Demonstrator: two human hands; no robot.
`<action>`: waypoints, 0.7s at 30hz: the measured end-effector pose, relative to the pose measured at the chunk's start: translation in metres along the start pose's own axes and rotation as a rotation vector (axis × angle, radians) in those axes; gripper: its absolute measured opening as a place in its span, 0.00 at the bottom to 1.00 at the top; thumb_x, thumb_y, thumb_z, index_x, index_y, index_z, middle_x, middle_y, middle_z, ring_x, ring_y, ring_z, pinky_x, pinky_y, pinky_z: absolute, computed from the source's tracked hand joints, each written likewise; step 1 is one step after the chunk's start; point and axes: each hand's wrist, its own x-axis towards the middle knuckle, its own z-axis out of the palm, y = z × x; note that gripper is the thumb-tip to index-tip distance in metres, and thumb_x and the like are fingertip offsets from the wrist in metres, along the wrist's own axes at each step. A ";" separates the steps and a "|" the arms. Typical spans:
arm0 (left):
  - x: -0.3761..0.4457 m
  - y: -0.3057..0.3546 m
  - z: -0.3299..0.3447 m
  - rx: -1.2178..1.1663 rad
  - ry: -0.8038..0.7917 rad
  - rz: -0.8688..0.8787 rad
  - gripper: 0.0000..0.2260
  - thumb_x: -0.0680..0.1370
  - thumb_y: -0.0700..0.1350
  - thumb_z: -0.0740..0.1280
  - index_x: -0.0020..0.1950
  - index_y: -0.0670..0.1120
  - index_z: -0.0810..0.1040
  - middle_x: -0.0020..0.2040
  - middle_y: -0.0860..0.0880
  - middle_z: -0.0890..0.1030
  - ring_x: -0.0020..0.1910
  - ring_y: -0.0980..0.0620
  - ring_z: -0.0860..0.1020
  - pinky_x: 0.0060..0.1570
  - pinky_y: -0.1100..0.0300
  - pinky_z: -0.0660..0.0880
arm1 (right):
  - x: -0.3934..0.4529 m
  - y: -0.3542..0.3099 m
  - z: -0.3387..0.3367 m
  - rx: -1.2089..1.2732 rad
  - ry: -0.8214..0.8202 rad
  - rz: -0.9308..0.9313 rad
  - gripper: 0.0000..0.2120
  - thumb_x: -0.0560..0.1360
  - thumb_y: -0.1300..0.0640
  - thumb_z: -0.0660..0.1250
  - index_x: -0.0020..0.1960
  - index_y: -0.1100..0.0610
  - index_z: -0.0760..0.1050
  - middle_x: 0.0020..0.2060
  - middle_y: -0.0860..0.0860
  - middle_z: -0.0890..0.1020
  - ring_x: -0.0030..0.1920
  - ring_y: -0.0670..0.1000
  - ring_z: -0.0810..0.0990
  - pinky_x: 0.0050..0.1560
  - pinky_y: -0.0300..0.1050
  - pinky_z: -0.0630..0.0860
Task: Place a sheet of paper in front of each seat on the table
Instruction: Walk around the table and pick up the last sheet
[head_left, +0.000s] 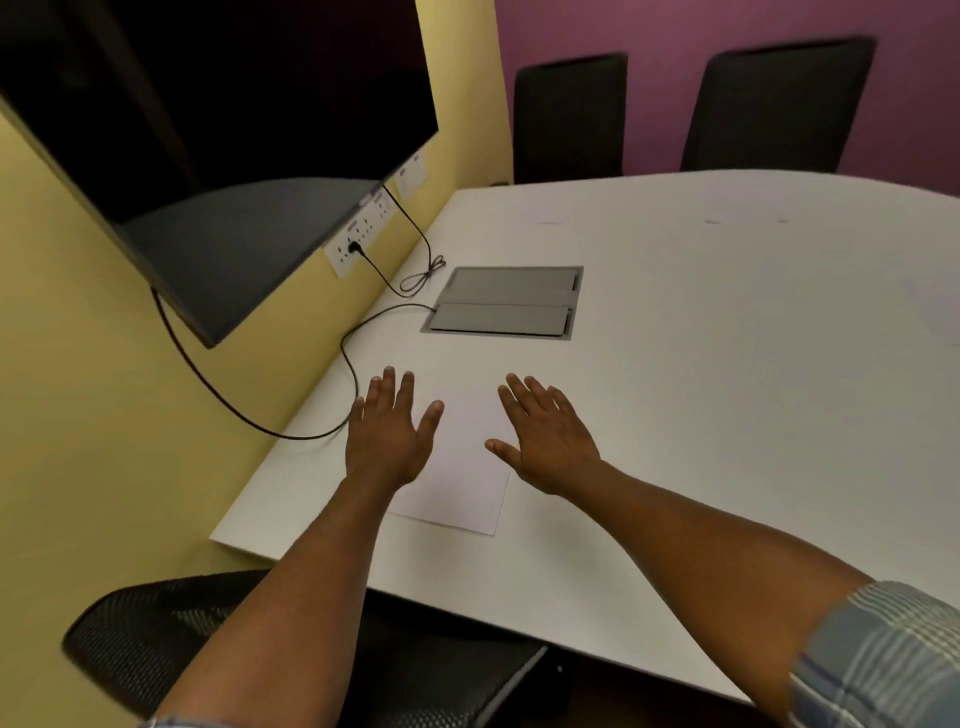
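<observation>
A white sheet of paper (460, 475) lies flat on the white table (701, 405) near its front left corner, above a black mesh chair (156, 639). My left hand (387, 434) is spread, palm down, over the sheet's left edge. My right hand (548, 441) is spread, palm down, at its right edge. Neither hand grips anything. Faint sheets of paper (737, 202) lie at the far side in front of two black chairs (569, 117), and another sheet (940, 317) shows at the right edge.
A grey cable hatch (501, 301) is set into the table beyond my hands. A black cable (348, 358) runs from wall sockets (358, 241) over the table's left edge. A dark wall screen (208, 130) hangs at the left.
</observation>
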 end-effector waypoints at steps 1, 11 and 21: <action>-0.006 0.006 -0.009 0.001 0.014 -0.006 0.33 0.79 0.65 0.44 0.79 0.49 0.50 0.80 0.46 0.48 0.79 0.47 0.47 0.76 0.47 0.47 | -0.002 -0.001 -0.012 0.000 0.024 -0.011 0.37 0.79 0.34 0.45 0.79 0.54 0.43 0.79 0.52 0.45 0.79 0.53 0.43 0.76 0.52 0.42; -0.073 0.071 -0.086 -0.030 0.172 0.045 0.35 0.78 0.67 0.42 0.79 0.48 0.49 0.80 0.47 0.51 0.79 0.48 0.48 0.75 0.47 0.46 | -0.065 -0.001 -0.106 -0.030 0.191 0.011 0.37 0.79 0.34 0.45 0.79 0.55 0.43 0.79 0.52 0.45 0.79 0.53 0.42 0.77 0.53 0.42; -0.214 0.138 -0.114 -0.148 0.246 0.122 0.36 0.79 0.66 0.42 0.79 0.45 0.49 0.80 0.47 0.50 0.79 0.49 0.47 0.76 0.49 0.44 | -0.226 -0.006 -0.171 -0.132 0.347 0.045 0.37 0.79 0.34 0.46 0.79 0.56 0.46 0.79 0.53 0.49 0.79 0.54 0.45 0.76 0.52 0.42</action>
